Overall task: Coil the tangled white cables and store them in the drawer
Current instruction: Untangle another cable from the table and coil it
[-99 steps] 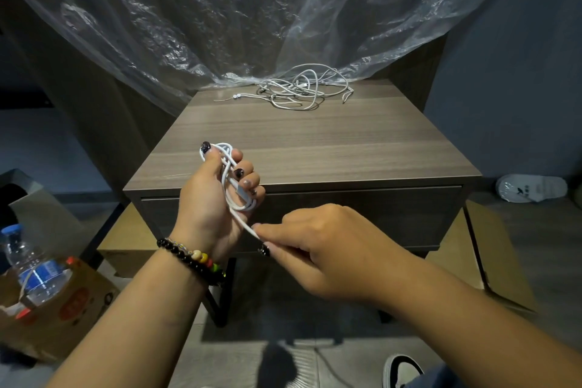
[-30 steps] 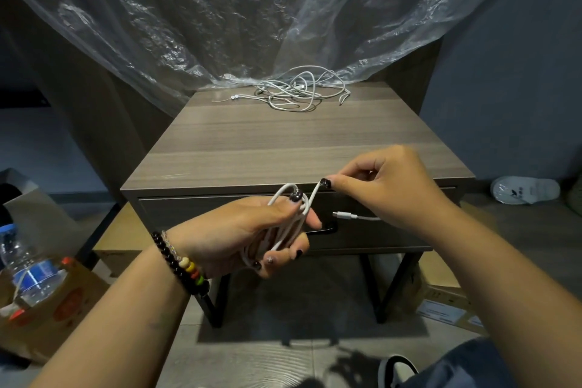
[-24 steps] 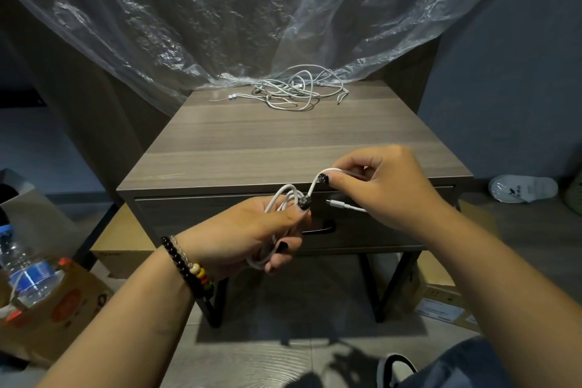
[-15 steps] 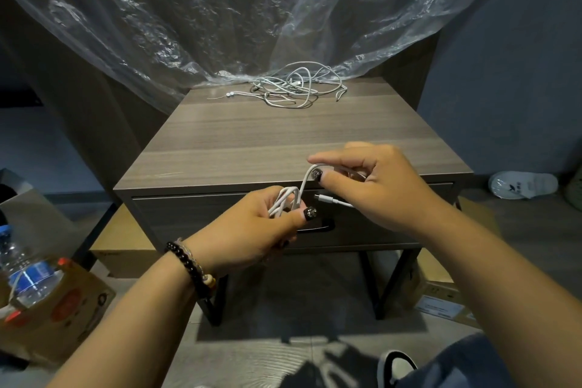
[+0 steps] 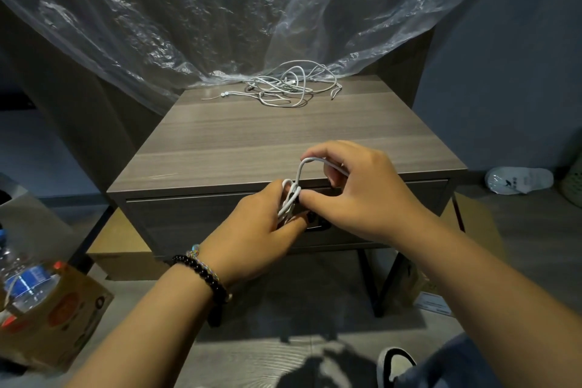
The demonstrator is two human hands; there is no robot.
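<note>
Head | left hand point(image 5: 252, 230) grips one coiled cable point(image 5: 289, 198) | right hand point(image 5: 362, 192) pinches its loop | one tangle point(image 5: 289, 85) | one drawer point(image 5: 189, 221)

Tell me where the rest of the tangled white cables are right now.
In the head view, the loose tangle of thin white cables lies at the far edge of the grey wooden nightstand top, slightly right of centre, touching the clear plastic sheet.

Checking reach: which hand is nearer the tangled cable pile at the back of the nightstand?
Right. The right hand is over the nightstand's front edge, below the tangled cable pile; the left hand sits lower, before the drawer front.
</note>
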